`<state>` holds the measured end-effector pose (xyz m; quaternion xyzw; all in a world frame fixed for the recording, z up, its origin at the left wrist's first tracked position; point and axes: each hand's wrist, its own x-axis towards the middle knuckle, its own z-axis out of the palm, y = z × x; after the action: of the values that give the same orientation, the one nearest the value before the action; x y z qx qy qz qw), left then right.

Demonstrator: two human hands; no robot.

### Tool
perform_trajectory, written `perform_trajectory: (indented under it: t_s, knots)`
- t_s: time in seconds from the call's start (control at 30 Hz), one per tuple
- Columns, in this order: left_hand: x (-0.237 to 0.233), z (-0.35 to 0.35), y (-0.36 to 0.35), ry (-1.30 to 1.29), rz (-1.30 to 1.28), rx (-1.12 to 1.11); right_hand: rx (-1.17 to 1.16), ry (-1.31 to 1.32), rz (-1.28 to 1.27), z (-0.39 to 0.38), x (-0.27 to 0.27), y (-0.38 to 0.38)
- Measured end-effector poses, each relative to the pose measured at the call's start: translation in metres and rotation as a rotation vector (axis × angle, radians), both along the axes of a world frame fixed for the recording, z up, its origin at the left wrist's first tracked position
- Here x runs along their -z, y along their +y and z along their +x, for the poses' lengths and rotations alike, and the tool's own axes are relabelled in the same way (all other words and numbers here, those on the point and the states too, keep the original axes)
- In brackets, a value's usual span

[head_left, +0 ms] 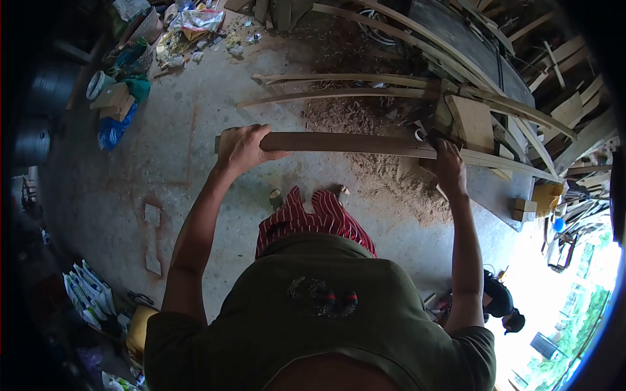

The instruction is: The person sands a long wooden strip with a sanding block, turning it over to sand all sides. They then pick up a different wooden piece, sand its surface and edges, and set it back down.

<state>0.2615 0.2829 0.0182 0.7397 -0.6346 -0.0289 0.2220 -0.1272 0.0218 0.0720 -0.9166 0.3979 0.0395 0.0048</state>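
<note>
A long brown wooden board [342,143] lies crosswise in front of me, at about the height of my outstretched hands. My left hand [242,148] is closed around its left end, with the fingers over the top and the thumb below. Further right, my right hand [451,163] is closed at the board's other end, its fingers partly in shadow. Right by those fingers is a dark object with a white ring [419,134], too dim to identify. Pale wooden strips [508,163] run on to the right past this hand.
Long wooden strips [352,94] stick out over the floor ahead, resting on a grey worktable [486,189] at right. Wood shavings [398,179] cover the floor beneath. Cardboard boxes [114,101] and bags stand at far left. Another person [499,300] is low down at right, near the bright opening.
</note>
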Motion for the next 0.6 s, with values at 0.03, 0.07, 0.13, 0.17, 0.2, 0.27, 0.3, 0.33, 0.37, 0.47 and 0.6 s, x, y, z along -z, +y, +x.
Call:
perform_trajectory:
  t_s: [0.03, 0.07, 0.13, 0.17, 0.2, 0.27, 0.3, 0.33, 0.37, 0.47, 0.6]
  knots:
    - [0.004, 0.002, 0.002, -0.001, -0.012, 0.007, -0.005, 0.035, -0.047, -0.001, 0.019, -0.004]
    - [0.0, 0.002, 0.001, -0.004, -0.012, 0.008, -0.158, 0.083, -0.158, 0.014, 0.033, 0.008]
    - [-0.011, -0.002, -0.004, -0.016, 0.06, -0.015, -0.327, -0.227, -0.177, 0.06, 0.07, 0.047]
    - [-0.009, -0.001, -0.004, -0.017, 0.062, -0.014, -0.353, -0.032, 0.066, 0.102, 0.035, 0.079]
    - [-0.005, 0.0, -0.005, -0.018, 0.048, -0.013, -0.383, -0.278, 0.075, 0.123, 0.02, 0.1]
    - [-0.003, 0.005, -0.004, -0.02, 0.041, -0.011, -0.411, -0.506, 0.103, 0.127, 0.019, 0.109]
    - [-0.003, 0.005, -0.005, -0.012, 0.04, -0.006, -0.421, -0.456, 0.08, 0.109, 0.023, 0.098]
    - [-0.002, 0.004, -0.006, -0.002, 0.037, -0.005, -0.295, -0.294, 0.109, 0.084, 0.024, 0.082]
    - [0.002, 0.004, -0.005, 0.003, 0.039, -0.016, -0.138, -0.26, 0.14, 0.059, 0.021, 0.065]
    - [0.01, 0.008, -0.006, 0.023, -0.018, -0.005, 0.065, -0.385, -0.011, -0.039, 0.044, -0.006]
    - [-0.027, 0.011, 0.006, -0.12, 0.023, 0.071, 0.087, -0.427, -0.273, -0.068, 0.068, -0.017]
